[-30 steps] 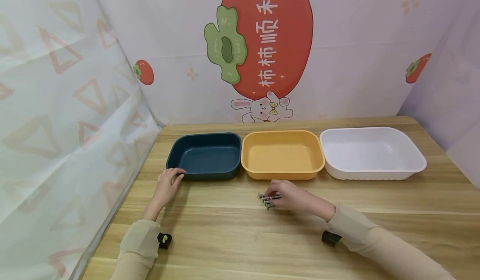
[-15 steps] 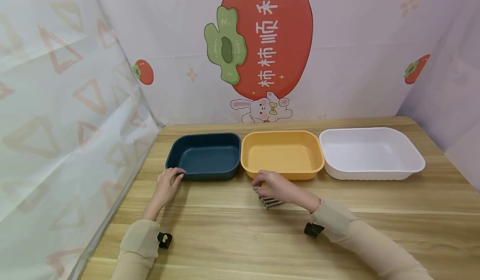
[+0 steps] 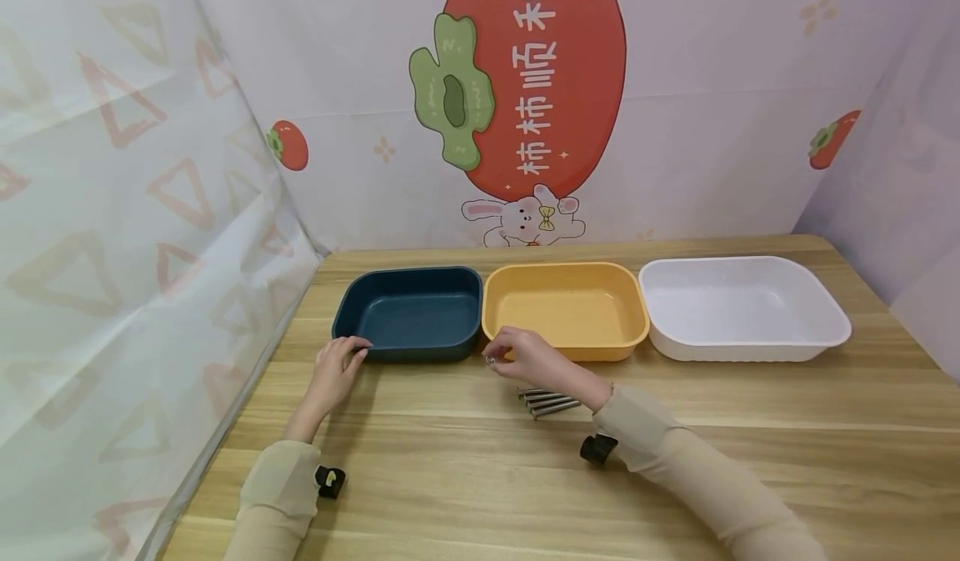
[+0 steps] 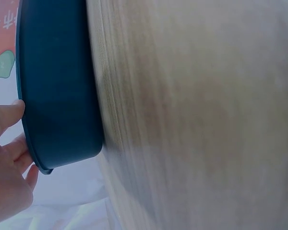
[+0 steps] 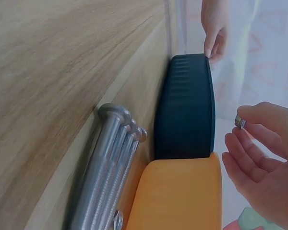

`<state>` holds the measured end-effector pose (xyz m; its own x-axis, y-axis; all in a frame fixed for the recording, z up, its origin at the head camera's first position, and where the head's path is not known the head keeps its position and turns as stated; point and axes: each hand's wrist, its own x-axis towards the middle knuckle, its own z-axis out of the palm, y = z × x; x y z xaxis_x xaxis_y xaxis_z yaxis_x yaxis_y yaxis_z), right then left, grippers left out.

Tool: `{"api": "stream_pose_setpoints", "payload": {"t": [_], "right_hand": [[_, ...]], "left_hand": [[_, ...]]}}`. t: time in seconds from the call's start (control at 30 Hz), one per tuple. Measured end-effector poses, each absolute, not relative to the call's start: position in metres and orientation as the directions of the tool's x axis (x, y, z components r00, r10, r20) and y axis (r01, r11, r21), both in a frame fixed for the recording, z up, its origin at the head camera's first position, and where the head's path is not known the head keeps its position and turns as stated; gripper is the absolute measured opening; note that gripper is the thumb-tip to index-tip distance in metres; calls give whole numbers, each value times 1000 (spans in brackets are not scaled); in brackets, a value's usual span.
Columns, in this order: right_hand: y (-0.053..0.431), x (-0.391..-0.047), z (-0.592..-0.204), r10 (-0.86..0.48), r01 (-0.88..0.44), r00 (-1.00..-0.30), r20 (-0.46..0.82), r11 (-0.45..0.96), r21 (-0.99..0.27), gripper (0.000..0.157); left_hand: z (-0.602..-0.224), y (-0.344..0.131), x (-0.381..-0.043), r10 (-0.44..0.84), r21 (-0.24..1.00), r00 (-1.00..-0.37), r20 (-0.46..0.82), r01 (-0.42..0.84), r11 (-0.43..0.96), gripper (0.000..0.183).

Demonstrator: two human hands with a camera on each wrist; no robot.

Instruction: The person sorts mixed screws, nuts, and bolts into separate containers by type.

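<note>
My left hand point(image 3: 337, 373) holds the near-left corner of the dark teal bin point(image 3: 420, 353). In the left wrist view its thumb point(image 4: 12, 112) lies at the bin's rim, the other fingers around the corner. My right hand point(image 3: 532, 357) pinches a small metal nut point(image 5: 239, 121) between thumb and fingertips, in the air by the near-left corner of the yellow bin point(image 3: 566, 351). Several silver bolts point(image 3: 551, 403) lie side by side on the table below the right hand, their heads to the left; part of the row is hidden by the wrist.
A white bin point(image 3: 750, 349) stands to the right of the yellow one, so the three bins form a row along the back of the wooden table point(image 3: 450, 478). Behind them hangs a printed cloth point(image 3: 337, 186). In the right wrist view a small shiny piece point(image 5: 118, 220) lies beside the bolts.
My right hand has lifted off the bolts with the nut and moved left and away from me, uncovering more of the bolts. The left hand stays at the teal bin's corner.
</note>
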<state>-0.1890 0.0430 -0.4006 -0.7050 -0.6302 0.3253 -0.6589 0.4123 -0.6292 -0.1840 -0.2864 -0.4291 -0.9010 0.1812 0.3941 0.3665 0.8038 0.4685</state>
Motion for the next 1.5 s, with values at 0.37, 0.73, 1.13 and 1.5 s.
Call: {"api": "stream_pose_setpoints", "payload": {"t": [0.37, 0.73, 1.13, 1.5], "right_hand": [[24, -202, -402, -552, -615, -759, 345, 432, -660, 16], [11, -211, -404, -485, -545, -813, 322, 437, -716, 17], [0, -217, -410, -413, -497, -851, 325, 430, -754, 15], [-5, -219, -419, -362, -491, -862, 354, 427, -759, 19]], "left_hand": [[-428, -285, -186, 190, 465, -905, 382, 365, 807, 9], [-428, -287, -186, 197, 463, -905, 377, 369, 806, 9], [-427, -286, -185, 197, 466, -911, 363, 360, 808, 9], [-428, -286, -184, 194, 459, -901, 388, 372, 807, 8]]}}
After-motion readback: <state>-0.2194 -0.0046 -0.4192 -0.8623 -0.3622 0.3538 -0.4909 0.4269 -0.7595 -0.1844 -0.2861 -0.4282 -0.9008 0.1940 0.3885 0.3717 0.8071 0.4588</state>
